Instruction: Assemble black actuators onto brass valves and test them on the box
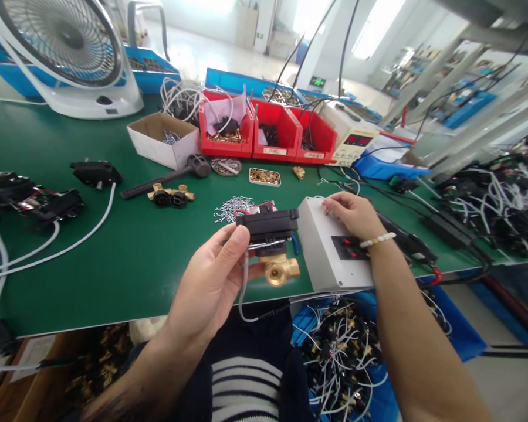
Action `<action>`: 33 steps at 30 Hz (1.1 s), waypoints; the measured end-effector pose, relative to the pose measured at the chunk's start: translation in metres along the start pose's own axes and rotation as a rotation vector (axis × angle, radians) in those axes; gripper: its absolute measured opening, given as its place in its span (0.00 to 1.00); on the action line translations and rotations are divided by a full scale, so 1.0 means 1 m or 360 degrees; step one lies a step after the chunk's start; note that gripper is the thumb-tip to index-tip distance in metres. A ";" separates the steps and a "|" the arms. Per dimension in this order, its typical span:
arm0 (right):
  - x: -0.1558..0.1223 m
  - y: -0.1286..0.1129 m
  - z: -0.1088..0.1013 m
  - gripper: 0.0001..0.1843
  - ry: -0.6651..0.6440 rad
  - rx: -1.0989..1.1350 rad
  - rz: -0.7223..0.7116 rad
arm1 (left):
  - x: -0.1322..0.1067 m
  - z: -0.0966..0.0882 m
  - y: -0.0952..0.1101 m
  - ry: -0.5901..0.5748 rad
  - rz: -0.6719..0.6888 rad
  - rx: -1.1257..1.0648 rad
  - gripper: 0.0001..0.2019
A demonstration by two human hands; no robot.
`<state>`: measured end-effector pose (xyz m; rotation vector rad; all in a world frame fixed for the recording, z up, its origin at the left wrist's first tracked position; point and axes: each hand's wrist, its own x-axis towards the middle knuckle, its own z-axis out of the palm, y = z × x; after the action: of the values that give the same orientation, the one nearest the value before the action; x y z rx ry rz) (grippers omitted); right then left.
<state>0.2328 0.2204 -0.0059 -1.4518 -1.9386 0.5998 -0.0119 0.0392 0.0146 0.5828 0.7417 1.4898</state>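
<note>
My left hand (211, 281) holds up a valve assembly (270, 240), a black plastic actuator on top of a brass fitting (281, 271), with a white wire hanging from it. The thumb and fingers are wrapped round its left side. My right hand (352, 214), with a bead bracelet on the wrist, rests on top of a white box (321, 252) with red switches, fingers curled down on its far edge.
Green table (127, 258) with three red bins (273, 138), a cardboard box (161, 140), a black mallet (171, 174), brass fittings (171, 195), a pile of metal clips (233, 208), a white fan (70, 53), a power supply (354, 140). Black actuators with white cables (35, 199) lie left. A blue crate of wired parts (347, 351) sits below.
</note>
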 end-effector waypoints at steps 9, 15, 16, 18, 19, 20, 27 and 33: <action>0.000 0.003 0.001 0.15 -0.0013 0.0037 -0.0005 | -0.004 0.002 0.002 0.0047 0.0040 -0.0022 0.19; -0.001 0.002 0.001 0.15 -0.0029 0.0061 0.0012 | -0.004 0.001 0.001 0.0048 0.0028 -0.0019 0.16; -0.001 0.002 0.001 0.15 -0.0027 0.0059 0.0008 | -0.004 0.001 0.001 0.0042 0.0024 -0.0011 0.16; -0.001 0.002 0.001 0.15 -0.0030 0.0055 0.0000 | -0.005 0.001 0.001 0.0045 0.0020 0.0001 0.16; -0.001 0.002 0.001 0.15 -0.0031 0.0053 -0.0001 | -0.005 0.000 0.001 0.0052 0.0018 0.0006 0.16; -0.001 0.002 0.001 0.15 -0.0029 0.0048 0.0002 | -0.006 0.000 0.002 0.0059 0.0018 0.0007 0.16; -0.001 0.002 0.002 0.15 -0.0017 0.0063 0.0032 | -0.007 -0.001 0.002 0.0056 -0.0014 -0.0041 0.18; -0.001 0.001 0.001 0.15 -0.0031 0.0070 0.0016 | -0.006 -0.001 0.003 0.0052 -0.0014 -0.0033 0.17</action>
<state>0.2330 0.2200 -0.0073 -1.4342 -1.9220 0.6592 -0.0145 0.0327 0.0166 0.5397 0.7525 1.5004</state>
